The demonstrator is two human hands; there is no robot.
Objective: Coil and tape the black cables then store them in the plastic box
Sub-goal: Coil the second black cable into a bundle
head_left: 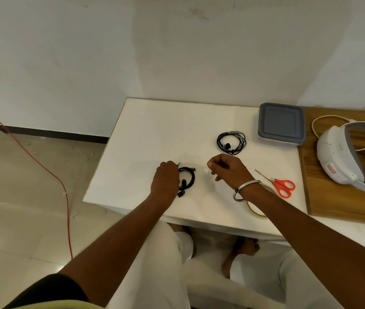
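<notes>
White table (145,130), bearing all items. Plastic box (281,124), grey lid on, far right corner. Headset (341,157), white, on wooden board; red label, unreadable. Scissors (282,186), red-handled. Tape roll (253,209), partly under right forearm. Far coil (231,142), black, loose, nearer the right hand (228,169), which pinches what seems a clear tape strip. Near coil (187,179), pinned flat by left hand (166,178), just left of that strip.
</notes>
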